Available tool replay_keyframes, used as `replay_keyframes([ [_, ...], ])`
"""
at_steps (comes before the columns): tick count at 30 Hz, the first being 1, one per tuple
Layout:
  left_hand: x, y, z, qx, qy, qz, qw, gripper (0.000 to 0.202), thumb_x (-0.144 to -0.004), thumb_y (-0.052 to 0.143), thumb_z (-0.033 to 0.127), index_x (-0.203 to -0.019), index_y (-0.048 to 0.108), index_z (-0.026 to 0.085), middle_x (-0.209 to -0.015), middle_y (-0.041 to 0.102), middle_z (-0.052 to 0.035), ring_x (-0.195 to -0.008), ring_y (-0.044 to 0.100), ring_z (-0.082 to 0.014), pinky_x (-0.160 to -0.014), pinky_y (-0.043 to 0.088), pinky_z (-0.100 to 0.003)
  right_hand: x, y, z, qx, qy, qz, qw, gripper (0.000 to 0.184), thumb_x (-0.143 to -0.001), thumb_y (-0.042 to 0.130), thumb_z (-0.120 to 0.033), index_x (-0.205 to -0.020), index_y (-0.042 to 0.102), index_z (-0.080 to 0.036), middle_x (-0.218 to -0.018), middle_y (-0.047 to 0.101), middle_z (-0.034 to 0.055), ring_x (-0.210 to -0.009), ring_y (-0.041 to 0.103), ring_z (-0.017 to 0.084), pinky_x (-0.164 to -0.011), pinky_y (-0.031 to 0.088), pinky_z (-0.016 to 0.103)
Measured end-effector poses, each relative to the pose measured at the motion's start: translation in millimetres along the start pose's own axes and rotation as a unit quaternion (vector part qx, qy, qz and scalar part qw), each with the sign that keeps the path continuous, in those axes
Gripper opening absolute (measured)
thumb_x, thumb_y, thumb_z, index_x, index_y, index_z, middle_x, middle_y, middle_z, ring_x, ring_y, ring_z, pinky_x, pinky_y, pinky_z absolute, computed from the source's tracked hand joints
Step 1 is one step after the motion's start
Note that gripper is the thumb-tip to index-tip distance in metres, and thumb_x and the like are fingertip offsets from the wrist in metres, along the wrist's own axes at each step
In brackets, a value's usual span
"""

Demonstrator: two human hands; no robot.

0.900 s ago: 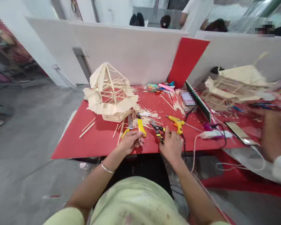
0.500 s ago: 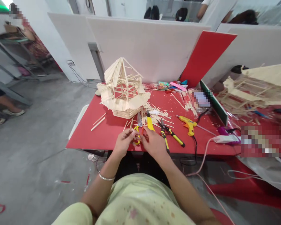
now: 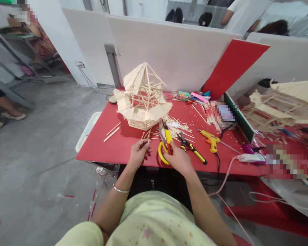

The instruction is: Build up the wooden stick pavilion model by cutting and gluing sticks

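Note:
My left hand (image 3: pixel 139 152) is closed in a pinch near the table's front edge, with what looks like a thin wooden stick (image 3: pixel 149 136) at its fingertips. My right hand (image 3: pixel 180 159) grips the scissors (image 3: pixel 159 154) by their yellow and red handles, the blades pointing away from me. A yellow utility knife (image 3: pixel 168 133) lies just beyond the right fingers. To its right rest black and yellow pliers (image 3: pixel 197 154). Behind both hands stands a pavilion model (image 3: pixel 143 112) of pale wooden sticks, its roof partly covered.
Loose sticks (image 3: pixel 181 131) are scattered beside the model on the red table (image 3: pixel 97 148). A yellow glue gun (image 3: pixel 210 139) with a cord lies at the right. A green-edged board (image 3: pixel 238 118) separates a second stick model (image 3: pixel 272 106). White panels (image 3: pixel 169 54) stand behind.
My hands have moved apart. The right hand has taken hold of the scissors and shifted them right, while the left hand keeps its pinch. The whole view has swung slightly.

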State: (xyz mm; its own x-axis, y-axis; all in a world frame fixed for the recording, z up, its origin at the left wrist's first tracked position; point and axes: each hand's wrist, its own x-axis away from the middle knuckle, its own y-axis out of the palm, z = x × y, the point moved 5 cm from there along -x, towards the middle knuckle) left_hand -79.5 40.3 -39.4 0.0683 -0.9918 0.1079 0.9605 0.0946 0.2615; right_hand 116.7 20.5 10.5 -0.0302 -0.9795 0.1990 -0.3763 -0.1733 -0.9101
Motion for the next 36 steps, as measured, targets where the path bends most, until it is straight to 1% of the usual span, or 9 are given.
replay_keyframes([
  [2,-0.5,1.3,0.8,-0.001,0.000,-0.002,1.000,0.043,-0.075,0.075,0.047,-0.102,0.069,0.013,-0.074,0.067,-0.0032,-0.054,0.064,-0.0116,-0.040,0.046,-0.018,12.7,0.7,17.2,-0.072,-0.010,0.013,0.997,0.066,-0.087,0.054,-0.047,-0.146,0.041,-0.021,-0.125,0.066,0.0133,-0.113,0.064,0.028,-0.092,0.048,0.040],
  [4,0.8,5.1,2.9,-0.011,0.000,-0.010,1.000,0.041,-0.076,0.074,0.046,-0.100,0.069,0.013,-0.076,0.068,-0.0042,-0.055,0.064,-0.0120,-0.042,0.047,-0.018,25.9,2.7,28.2,-0.164,-0.042,0.030,0.985,0.074,-0.084,0.060,-0.048,-0.149,0.035,-0.024,-0.132,0.062,0.0107,-0.116,0.061,0.026,-0.096,0.048,0.039],
  [7,5.4,14.5,8.6,-0.027,0.009,-0.038,0.999,0.037,-0.077,0.073,0.046,-0.096,0.070,0.013,-0.073,0.069,-0.0047,-0.059,0.066,-0.0139,-0.045,0.049,-0.019,41.8,3.1,28.3,-0.224,-0.110,0.062,0.966,0.078,-0.077,0.070,-0.048,-0.145,0.040,-0.022,-0.136,0.057,0.0112,-0.119,0.058,0.026,-0.099,0.047,0.040],
  [12,15.4,24.8,25.6,-0.110,0.076,-0.091,0.987,0.024,-0.085,0.064,0.039,-0.084,0.071,0.015,-0.071,0.070,-0.0032,-0.056,0.060,-0.0105,-0.050,0.048,-0.019,48.4,1.0,7.0,-0.138,-0.179,0.088,0.970,0.056,-0.083,0.065,-0.052,-0.129,0.054,-0.021,-0.118,0.063,0.0106,-0.107,0.061,0.025,-0.095,0.049,0.039],
  [16,22.1,25.2,39.2,-0.158,0.099,-0.094,0.978,0.018,-0.084,0.062,0.032,-0.085,0.071,0.017,-0.067,0.068,-0.0012,-0.053,0.057,-0.0102,-0.050,0.046,-0.019,48.3,-1.3,0.4,-0.067,-0.178,0.110,0.976,0.052,-0.088,0.060,-0.054,-0.130,0.057,-0.023,-0.113,0.064,0.0108,-0.098,0.064,0.025,-0.086,0.051,0.037],
  [21,25.4,28.4,50.0,-0.188,0.116,-0.082,0.972,0.020,-0.082,0.062,0.028,-0.066,0.069,0.017,-0.061,0.065,-0.0020,-0.056,0.057,-0.0125,-0.056,0.046,-0.022,50.3,-4.8,-1.5,-0.041,-0.179,0.119,0.976,0.051,-0.090,0.056,-0.054,-0.130,0.057,-0.022,-0.116,0.065,0.0105,-0.102,0.064,0.025,-0.089,0.049,0.035],
  [27,20.9,25.1,41.1,-0.189,0.103,-0.085,0.973,0.019,-0.081,0.064,0.027,-0.064,0.068,0.019,-0.061,0.065,-0.0024,-0.058,0.058,-0.0147,-0.059,0.046,-0.024,48.5,-1.5,-1.3,-0.012,-0.152,0.089,0.984,0.050,-0.092,0.053,-0.056,-0.130,0.058,-0.025,-0.115,0.067,0.0088,-0.101,0.065,0.024,-0.087,0.048,0.033],
  [32,21.7,22.5,37.5,-0.179,0.098,-0.098,0.974,0.023,-0.085,0.062,0.035,-0.071,0.070,0.018,-0.065,0.065,-0.0018,-0.058,0.057,-0.0131,-0.060,0.045,-0.023,48.9,5.8,-0.7,-0.064,-0.164,0.063,0.982,0.048,-0.093,0.051,-0.055,-0.130,0.059,-0.024,-0.108,0.072,0.0074,-0.098,0.067,0.021,-0.087,0.047,0.029],
  [36,23.4,22.7,39.0,-0.183,0.092,-0.105,0.973,0.025,-0.086,0.062,0.034,-0.067,0.068,0.018,-0.063,0.065,-0.0021,-0.057,0.056,-0.0129,-0.060,0.045,-0.024,50.2,3.9,-1.2,-0.042,-0.165,0.066,0.983,0.057,-0.090,0.054,-0.060,-0.135,0.056,-0.025,-0.112,0.069,0.0072,-0.098,0.066,0.022,-0.084,0.048,0.031],
])
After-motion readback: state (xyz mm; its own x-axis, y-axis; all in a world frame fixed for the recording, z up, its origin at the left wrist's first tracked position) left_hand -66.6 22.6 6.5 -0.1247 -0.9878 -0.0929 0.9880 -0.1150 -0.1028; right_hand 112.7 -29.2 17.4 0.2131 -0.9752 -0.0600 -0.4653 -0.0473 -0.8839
